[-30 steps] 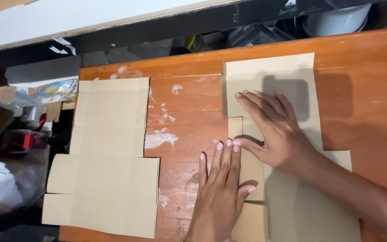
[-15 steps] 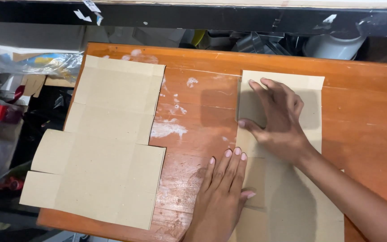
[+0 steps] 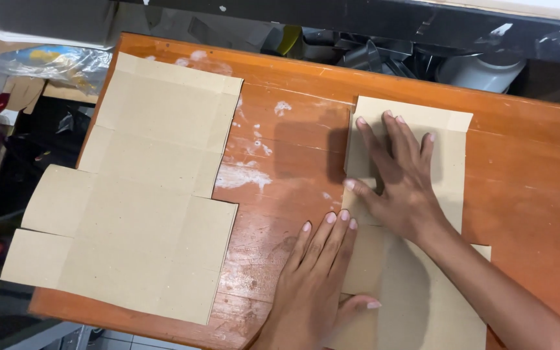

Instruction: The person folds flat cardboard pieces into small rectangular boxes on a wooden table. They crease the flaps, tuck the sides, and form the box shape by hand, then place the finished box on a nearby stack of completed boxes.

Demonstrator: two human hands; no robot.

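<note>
Orange-brown varnished wood with white paint smears makes up the surface (image 3: 293,149), and behind its far edge sits a dark clutter of metal parts and a pale rounded container (image 3: 481,68). Taking the surface's near edge as the landmark: the folded tan cardboard blank (image 3: 448,168) runs from that edge up the right half, and a second, unfolded tan cardboard blank (image 3: 144,194) lies flat well to its left, overhanging the surface's left edge.

Both hands are spread wide and flat, gripping nothing. The right hand (image 3: 400,178) presses on the upper part of the folded blank, fingers fanned toward the far edge, thumb at the blank's left border. The left hand (image 3: 315,279) lies closer to the near edge, fingertips at the folded blank's left side, palm partly on bare wood, thumb on the cardboard.

Pressing a fold like this seems to go best with the upper hand as a steady anchor while the lower hand works along the crease with firm, even pressure, so the layers stay aligned. Lifting either palm too soon would probably let the stiff board spring open or skew.
</note>
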